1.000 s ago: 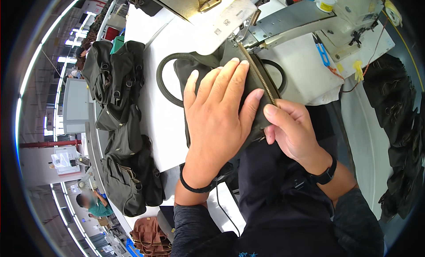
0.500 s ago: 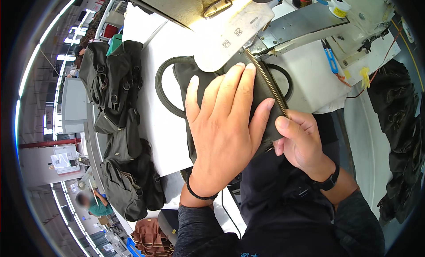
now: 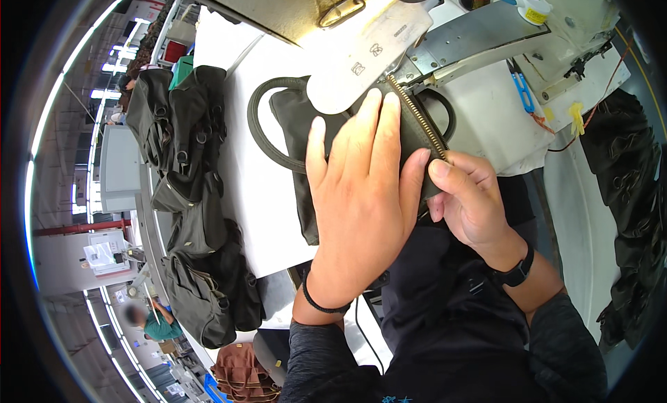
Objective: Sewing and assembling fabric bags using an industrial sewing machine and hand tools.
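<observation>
A dark olive bag [image 3: 306, 201] lies under the sewing machine [image 3: 479, 45], its far end beneath the machine's head. A brass-toothed zipper [image 3: 419, 119] runs along its right side toward me, and a round handle [image 3: 259, 128] loops out on the left. My left hand [image 3: 361, 187] is spread flat on the bag, fingers stretched toward the machine head. With thumb and fingers, my right hand [image 3: 472, 201] pinches the near end of the zipper edge. The needle area is hidden behind the pale rounded cover [image 3: 333, 87].
Several dark olive bags [image 3: 201, 215] are piled along the left. Blue-handled thread snips [image 3: 520, 90] lie right of the machine arm. More dark material [image 3: 622, 187] hangs at the far right. Brown bags [image 3: 240, 372] are stacked at lower left, and a person in green [image 3: 160, 323] is farther off.
The bag has fed a little way toward the machine, and both hands have moved slightly forward with it. The left handle has shifted up. My right hand keeps its pinch.
</observation>
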Demonstrator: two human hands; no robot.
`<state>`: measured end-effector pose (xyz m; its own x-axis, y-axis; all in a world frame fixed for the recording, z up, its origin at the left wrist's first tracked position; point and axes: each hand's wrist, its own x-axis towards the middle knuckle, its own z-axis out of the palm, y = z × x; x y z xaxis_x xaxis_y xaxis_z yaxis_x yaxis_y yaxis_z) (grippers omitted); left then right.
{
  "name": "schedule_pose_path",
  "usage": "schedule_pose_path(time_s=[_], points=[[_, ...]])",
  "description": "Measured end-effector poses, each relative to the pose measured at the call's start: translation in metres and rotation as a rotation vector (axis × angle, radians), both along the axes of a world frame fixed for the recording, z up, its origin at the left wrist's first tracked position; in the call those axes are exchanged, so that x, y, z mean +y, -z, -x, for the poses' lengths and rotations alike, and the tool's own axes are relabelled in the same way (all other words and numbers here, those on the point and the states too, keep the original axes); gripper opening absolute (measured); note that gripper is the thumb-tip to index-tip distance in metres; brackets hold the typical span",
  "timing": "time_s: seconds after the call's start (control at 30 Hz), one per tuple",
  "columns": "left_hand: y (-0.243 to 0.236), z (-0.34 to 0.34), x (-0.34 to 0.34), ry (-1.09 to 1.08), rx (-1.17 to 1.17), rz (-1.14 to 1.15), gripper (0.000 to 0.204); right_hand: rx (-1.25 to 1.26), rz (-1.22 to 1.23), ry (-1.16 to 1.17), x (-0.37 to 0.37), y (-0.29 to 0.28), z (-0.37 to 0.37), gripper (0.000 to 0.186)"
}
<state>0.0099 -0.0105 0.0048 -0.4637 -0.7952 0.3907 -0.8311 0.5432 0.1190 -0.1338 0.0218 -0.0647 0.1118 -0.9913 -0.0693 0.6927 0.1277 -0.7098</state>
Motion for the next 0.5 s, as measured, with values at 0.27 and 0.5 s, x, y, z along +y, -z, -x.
schedule_pose_path(time_s=[0.27,0.5], points=[[0.0015,-0.0028,-0.0012,0.007,0.004,0.019,0.048,0.012,0.023,-0.010,-0.0028,0.0033,-0.0006,0.030],[0.0031,-0.0042,-0.0034,0.036,0.002,0.056,0.053,-0.007,0.002,-0.024,-0.0026,0.0021,-0.0003,0.029]])
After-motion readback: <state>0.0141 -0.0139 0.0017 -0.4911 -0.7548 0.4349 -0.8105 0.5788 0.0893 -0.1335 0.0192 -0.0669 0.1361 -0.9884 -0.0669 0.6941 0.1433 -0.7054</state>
